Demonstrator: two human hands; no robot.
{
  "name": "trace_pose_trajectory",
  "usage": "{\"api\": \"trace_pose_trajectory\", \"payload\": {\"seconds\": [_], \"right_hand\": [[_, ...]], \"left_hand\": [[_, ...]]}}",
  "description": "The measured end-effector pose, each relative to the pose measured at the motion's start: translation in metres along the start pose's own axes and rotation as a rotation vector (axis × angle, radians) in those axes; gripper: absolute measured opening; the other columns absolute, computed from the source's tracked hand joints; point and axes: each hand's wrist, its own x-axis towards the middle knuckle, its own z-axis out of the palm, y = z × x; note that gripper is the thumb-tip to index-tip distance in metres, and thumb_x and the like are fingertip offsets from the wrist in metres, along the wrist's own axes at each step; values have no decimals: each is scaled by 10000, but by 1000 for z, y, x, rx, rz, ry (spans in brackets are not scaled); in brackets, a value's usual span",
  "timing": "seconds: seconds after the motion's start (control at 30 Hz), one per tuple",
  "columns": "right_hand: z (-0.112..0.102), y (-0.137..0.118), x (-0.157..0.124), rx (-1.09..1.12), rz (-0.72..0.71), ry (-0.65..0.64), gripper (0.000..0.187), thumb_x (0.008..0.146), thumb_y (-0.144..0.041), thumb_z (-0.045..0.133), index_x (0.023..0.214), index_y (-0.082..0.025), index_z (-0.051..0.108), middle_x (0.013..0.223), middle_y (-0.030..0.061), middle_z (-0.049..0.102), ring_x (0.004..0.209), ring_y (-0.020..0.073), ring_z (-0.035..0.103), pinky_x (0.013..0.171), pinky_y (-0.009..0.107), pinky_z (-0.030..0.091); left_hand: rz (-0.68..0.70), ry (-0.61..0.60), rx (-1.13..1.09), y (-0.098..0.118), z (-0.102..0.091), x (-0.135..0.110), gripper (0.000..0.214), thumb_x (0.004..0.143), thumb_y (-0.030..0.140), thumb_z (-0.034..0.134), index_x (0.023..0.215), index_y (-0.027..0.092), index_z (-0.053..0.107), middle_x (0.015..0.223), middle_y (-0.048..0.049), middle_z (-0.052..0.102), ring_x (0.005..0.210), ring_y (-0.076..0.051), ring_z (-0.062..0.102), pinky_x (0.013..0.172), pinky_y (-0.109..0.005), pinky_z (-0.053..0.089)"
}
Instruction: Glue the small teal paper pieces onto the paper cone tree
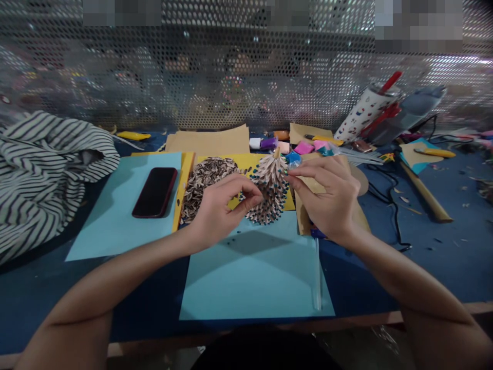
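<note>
Foreground: both forearms enter from the lower edge of the frame, above a light blue card point(254, 277) laid flat on the dark blue surface point(435, 262). A clear rod point(317, 275) lies along the card's right side.

Centre: a cone of overlapping striped seeds point(270, 187), its tips marked blue, stands just above the card. The left hand point(219, 210) is partly closed, its fingertips pinching the cone's left side. The right hand point(327, 195) is also partly closed, gripping the right side. Held from both sides, the cone appears steadied, with its surface left in view.

Left of centre: a heap of loose seeds point(206, 185) lies on a yellow card point(246, 167), just beside the left hand and apparently kept within easy reach. A phone point(154, 192) rests on a second blue card point(115, 216), away from the work.

Upper left: a striped cloth point(50, 174) is bunched at the surface edge.

Upper right: packets of coloured clay point(304, 148) and a grey glue gun point(408, 110) sit beyond the hands, with a black cable point(393, 205) trailing forward.
</note>
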Motion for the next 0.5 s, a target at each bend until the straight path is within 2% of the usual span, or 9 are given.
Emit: {"api": "trace_pose_trajectory", "payload": {"seconds": [0.5], "right_hand": [[0, -1, -1, -107, -94, 10, 69, 831, -174, 673, 825, -240, 695, 785, 19, 711, 734, 173, 645, 657, 350, 487]], "left_hand": [[21, 28, 58, -2, -1, 1, 72, 873, 135, 613, 806, 159, 614, 784, -13, 663, 752, -102, 612, 698, -226, 505]]}}
